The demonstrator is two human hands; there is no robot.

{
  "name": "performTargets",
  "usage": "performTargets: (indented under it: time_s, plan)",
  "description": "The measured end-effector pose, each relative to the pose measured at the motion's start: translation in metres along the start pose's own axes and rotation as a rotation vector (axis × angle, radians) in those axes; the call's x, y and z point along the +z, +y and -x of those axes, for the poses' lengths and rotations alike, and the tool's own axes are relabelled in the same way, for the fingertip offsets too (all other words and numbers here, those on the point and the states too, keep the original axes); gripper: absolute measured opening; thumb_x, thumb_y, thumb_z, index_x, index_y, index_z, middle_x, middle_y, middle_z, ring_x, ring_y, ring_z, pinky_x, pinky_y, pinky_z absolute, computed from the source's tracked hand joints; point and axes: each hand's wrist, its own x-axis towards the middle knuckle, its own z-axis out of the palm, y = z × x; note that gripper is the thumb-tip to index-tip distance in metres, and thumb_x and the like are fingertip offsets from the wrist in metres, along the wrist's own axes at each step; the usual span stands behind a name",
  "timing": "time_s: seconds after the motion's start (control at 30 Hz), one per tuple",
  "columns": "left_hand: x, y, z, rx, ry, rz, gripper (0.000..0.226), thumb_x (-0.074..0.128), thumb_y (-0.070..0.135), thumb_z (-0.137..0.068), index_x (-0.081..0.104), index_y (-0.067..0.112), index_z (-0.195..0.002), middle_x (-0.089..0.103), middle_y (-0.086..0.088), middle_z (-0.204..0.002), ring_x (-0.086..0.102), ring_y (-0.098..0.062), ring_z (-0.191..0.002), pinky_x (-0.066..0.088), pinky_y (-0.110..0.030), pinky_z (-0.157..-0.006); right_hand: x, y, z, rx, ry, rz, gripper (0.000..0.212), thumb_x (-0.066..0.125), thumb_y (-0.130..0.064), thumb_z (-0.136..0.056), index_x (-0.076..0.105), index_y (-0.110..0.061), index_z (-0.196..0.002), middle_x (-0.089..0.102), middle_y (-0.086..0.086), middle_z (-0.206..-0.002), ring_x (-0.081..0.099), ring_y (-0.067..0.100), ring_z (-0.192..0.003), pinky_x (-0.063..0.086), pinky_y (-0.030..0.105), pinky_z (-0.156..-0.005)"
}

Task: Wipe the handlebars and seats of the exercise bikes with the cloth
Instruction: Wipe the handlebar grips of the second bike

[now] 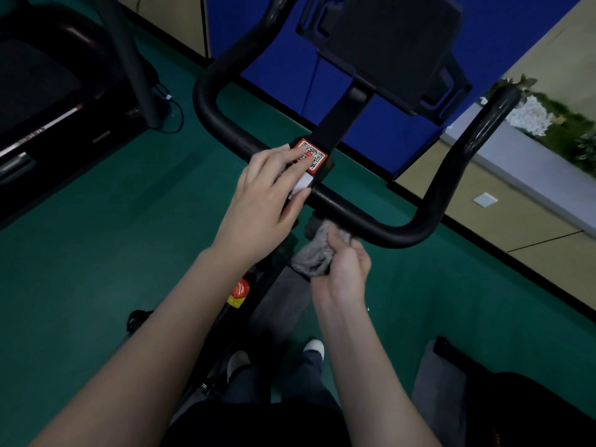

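Note:
A black U-shaped handlebar [380, 217] of an exercise bike fills the middle of the view, with a red QR sticker [317, 154] at its centre clamp. My left hand [267, 201] rests flat on the centre of the bar, fingers spread over the sticker. Just below the bar, right of centre, my right hand [345, 269] grips a bunched grey cloth [317, 250]; the cloth's top touches the underside of the bar. A dark console panel [387, 43] stands above the handlebar. The bike's seat is not visible.
A black treadmill [48, 101] stands at the left on the green floor [129, 237]. A blue wall panel [290, 69] and beige wall lie behind the bike. A red knob [240, 288] sits on the frame below. Another dark machine [483, 391] is at the lower right.

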Motion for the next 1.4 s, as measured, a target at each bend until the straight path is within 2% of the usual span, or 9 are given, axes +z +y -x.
performTargets:
  time_s: [0.2, 0.43, 0.57, 0.7, 0.9, 1.03, 1.13, 1.3, 1.4]
  plan:
    - [0.005, 0.018, -0.009, 0.136, 0.054, -0.074, 0.029, 0.057, 0.019, -0.093, 0.064, 0.005, -0.117, 0.061, -0.006, -0.12, 0.051, -0.025, -0.118, 0.035, -0.038, -0.102, -0.005, -0.008, 0.0, 0.048, -0.056, 0.046, 0.013, 0.056, 0.009, -0.089, 0.063, -0.002, -0.084, 0.072, 0.008, -0.075, 0.069, 0.018, -0.071, 0.057, 0.027, -0.064]
    - [0.024, 0.029, -0.011, 0.244, -0.039, -0.163, 0.031, 0.059, 0.033, -0.093, 0.068, 0.011, -0.113, 0.067, 0.0, -0.108, 0.061, -0.021, -0.101, 0.036, -0.037, -0.103, -0.013, -0.018, 0.001, 0.028, -0.021, 0.052, 0.014, 0.053, 0.009, -0.09, 0.061, 0.004, -0.101, 0.068, 0.016, -0.087, 0.067, 0.024, -0.078, 0.056, 0.035, -0.078]
    - [0.027, 0.025, -0.011, 0.266, -0.019, -0.173, 0.028, 0.058, 0.036, -0.094, 0.071, 0.015, -0.106, 0.068, 0.004, -0.099, 0.062, -0.019, -0.095, 0.034, -0.034, -0.105, -0.02, -0.026, 0.002, 0.008, 0.003, 0.027, 0.016, 0.053, 0.012, -0.089, 0.064, 0.0, -0.092, 0.072, 0.007, -0.075, 0.068, 0.016, -0.068, 0.057, 0.025, -0.065]
    - [0.029, 0.023, -0.012, 0.259, -0.004, -0.162, 0.027, 0.059, 0.036, -0.093, 0.072, 0.015, -0.105, 0.069, 0.004, -0.098, 0.062, -0.018, -0.094, 0.035, -0.034, -0.104, -0.028, -0.033, -0.001, -0.06, 0.061, 0.037, 0.018, 0.051, 0.012, -0.09, 0.063, -0.002, -0.088, 0.068, 0.007, -0.078, 0.064, 0.017, -0.071, 0.053, 0.033, -0.079]
    - [0.029, 0.024, -0.012, 0.254, 0.005, -0.149, 0.027, 0.059, 0.037, -0.093, 0.072, 0.016, -0.103, 0.069, 0.004, -0.097, 0.063, -0.019, -0.093, 0.034, -0.033, -0.104, -0.035, -0.036, 0.003, -0.008, 0.0, 0.077, 0.014, 0.05, 0.008, -0.091, 0.062, 0.003, -0.097, 0.072, 0.009, -0.08, 0.068, 0.014, -0.067, 0.058, 0.022, -0.064]
    - [0.031, 0.026, -0.01, 0.246, 0.01, -0.147, 0.027, 0.059, 0.037, -0.093, 0.073, 0.016, -0.103, 0.069, 0.004, -0.097, 0.063, -0.019, -0.094, 0.034, -0.034, -0.104, -0.053, -0.054, -0.005, -0.32, 0.245, 0.05, 0.018, 0.05, 0.007, -0.093, 0.059, -0.001, -0.107, 0.066, 0.008, -0.093, 0.066, 0.01, -0.074, 0.055, 0.018, -0.066]
    - [0.031, 0.025, -0.011, 0.244, 0.017, -0.147, 0.026, 0.059, 0.036, -0.093, 0.073, 0.016, -0.103, 0.069, 0.004, -0.098, 0.063, -0.019, -0.094, 0.033, -0.034, -0.105, -0.056, -0.06, -0.011, -0.696, 0.355, 0.354, 0.022, 0.056, 0.002, -0.092, 0.057, -0.004, -0.113, 0.063, 0.009, -0.107, 0.064, 0.014, -0.096, 0.051, 0.022, -0.085]
    - [0.03, 0.026, -0.011, 0.238, 0.024, -0.155, 0.026, 0.059, 0.035, -0.093, 0.072, 0.016, -0.102, 0.069, 0.004, -0.098, 0.063, -0.02, -0.095, 0.03, -0.032, -0.106, -0.051, -0.038, 0.002, -1.069, 0.272, 0.764, 0.023, 0.064, 0.006, -0.085, 0.068, 0.0, -0.107, 0.052, 0.005, -0.105, 0.053, -0.001, -0.1, 0.045, 0.015, -0.09]
    - [0.03, 0.027, -0.011, 0.238, 0.027, -0.157, 0.026, 0.058, 0.035, -0.093, 0.072, 0.016, -0.102, 0.069, 0.004, -0.097, 0.063, -0.02, -0.095, 0.03, -0.031, -0.105, -0.051, -0.032, 0.006, -1.174, 0.19, 0.881, 0.024, 0.065, 0.01, -0.083, 0.07, 0.002, -0.105, 0.053, 0.012, -0.1, 0.054, 0.01, -0.096, 0.048, 0.023, -0.088]
